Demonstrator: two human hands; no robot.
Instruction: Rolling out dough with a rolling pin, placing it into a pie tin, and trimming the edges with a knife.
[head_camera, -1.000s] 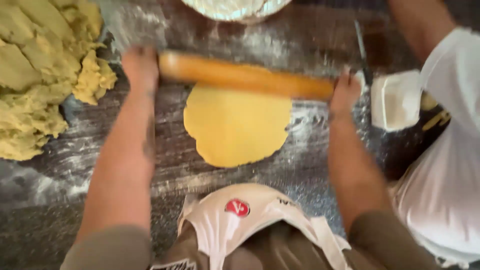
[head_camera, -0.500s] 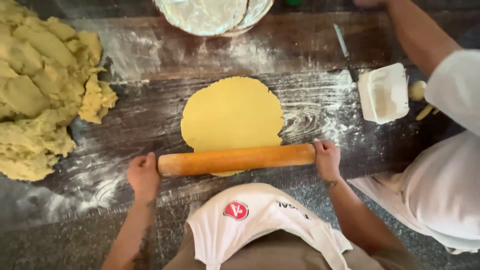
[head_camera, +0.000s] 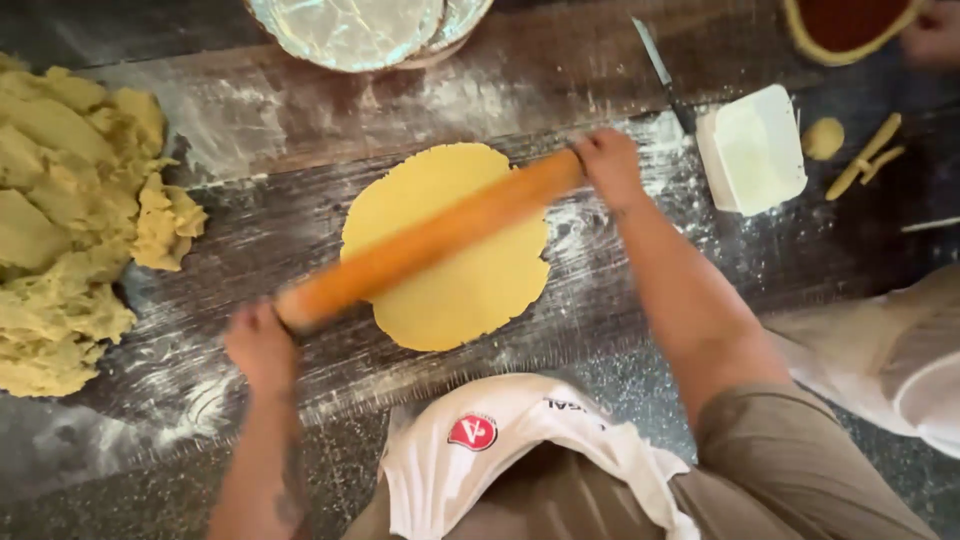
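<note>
Big heap of raw dough (head_camera: 70, 220) sits at the table's (head_camera: 560, 60) left edge, and the left hand (head_camera: 262, 345) is pressed on the near end of the rolling pin (head_camera: 425, 240), which lies slanted over the yellow dough round (head_camera: 470, 285) mid-table. Right hand (head_camera: 610, 168) wraps the far end, white tub (head_camera: 752, 148) toward the right edge. Looks like mid-roll-out; I'd guess next is an even push across the sheet

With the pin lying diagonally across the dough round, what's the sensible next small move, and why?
Probably roll the rolling pin along this diagonal toward the round's upper left. Left hand and right hand hold its ends, and the dough round has an uneven edge.
</note>
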